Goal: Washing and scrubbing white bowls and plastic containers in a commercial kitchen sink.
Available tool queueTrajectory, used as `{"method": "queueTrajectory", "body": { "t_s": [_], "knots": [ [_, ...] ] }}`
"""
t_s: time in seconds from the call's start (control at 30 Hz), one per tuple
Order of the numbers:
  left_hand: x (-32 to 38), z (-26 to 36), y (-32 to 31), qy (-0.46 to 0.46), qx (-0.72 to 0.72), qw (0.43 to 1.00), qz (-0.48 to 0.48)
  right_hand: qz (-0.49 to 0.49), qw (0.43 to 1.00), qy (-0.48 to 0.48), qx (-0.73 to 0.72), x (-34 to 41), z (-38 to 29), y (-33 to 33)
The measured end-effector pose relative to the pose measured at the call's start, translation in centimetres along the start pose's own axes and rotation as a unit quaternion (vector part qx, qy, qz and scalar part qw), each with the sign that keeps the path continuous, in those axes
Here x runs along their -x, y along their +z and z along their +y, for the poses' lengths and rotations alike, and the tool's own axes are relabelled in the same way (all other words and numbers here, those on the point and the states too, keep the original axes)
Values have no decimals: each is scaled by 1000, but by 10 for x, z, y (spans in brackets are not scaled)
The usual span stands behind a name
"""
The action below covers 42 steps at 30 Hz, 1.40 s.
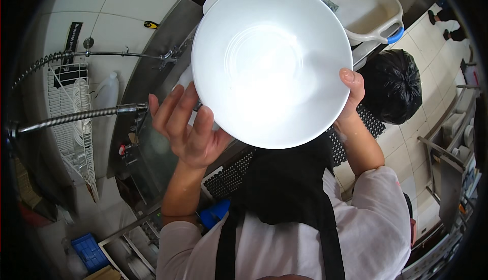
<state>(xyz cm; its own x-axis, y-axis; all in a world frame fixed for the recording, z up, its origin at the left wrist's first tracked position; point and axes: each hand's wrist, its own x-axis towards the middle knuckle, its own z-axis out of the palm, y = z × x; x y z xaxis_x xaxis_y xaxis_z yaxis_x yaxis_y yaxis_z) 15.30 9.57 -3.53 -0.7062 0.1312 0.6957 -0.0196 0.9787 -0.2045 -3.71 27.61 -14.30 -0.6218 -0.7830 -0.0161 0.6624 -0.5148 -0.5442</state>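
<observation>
A large white bowl [267, 70] is held up close to the camera, its glossy inside facing me and glaring in the middle. My right hand [352, 89] grips its right side, thumb over the rim and the other fingers hidden behind. At the lower left rim, my left hand [190, 135] has its fingers spread apart, off the bowl's inner face. The bowl covers the base of that hand's thumb, so any contact there is hidden. Both hands look wet. Partly behind the bowl lies a metal sink [156, 142].
A spring-hose tap [84, 118] reaches in from the left, beside a white wire rack [68, 127]. Behind the bowl stands a large off-white tub [366, 1] with a blue-marked handle. A black rubbish bag [394, 85] is at right, near shelving with dishes [457, 139]. Another person's feet [438, 17] show farther off.
</observation>
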Motion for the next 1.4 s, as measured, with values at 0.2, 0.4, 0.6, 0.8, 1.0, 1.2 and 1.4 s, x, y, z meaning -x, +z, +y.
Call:
{"method": "queueTrajectory", "body": {
  "t_s": [0.2, 0.4, 0.6, 0.8, 1.0, 1.2, 1.4],
  "knots": [
    [-6, -10, 2, -6, 29, 1000, -8, 65, 997, 31, 16, -15, 0, 1],
    [109, -22, 53, -216, 169, 951, -143, 125, 986, 94, 58, -58, 64, -44],
    [210, -86, -33, -308, -48, 945, 102, 127, 868, 30, 479, -98, 103, -94],
    [143, -203, -223, -368, -173, 841, 357, 131, 905, 159, 371, -126, 98, -104],
    [-65, -379, -355, -261, -325, 811, 411, 205, 730, 59, 650, -131, 118, -201],
    [-63, -512, -150, -366, 20, 904, 218, 240, 584, -106, 768, -76, 132, -134],
    [-26, -499, -40, -363, 137, 899, 205, 194, 546, -120, 806, -60, 138, -89]
  ]
}}
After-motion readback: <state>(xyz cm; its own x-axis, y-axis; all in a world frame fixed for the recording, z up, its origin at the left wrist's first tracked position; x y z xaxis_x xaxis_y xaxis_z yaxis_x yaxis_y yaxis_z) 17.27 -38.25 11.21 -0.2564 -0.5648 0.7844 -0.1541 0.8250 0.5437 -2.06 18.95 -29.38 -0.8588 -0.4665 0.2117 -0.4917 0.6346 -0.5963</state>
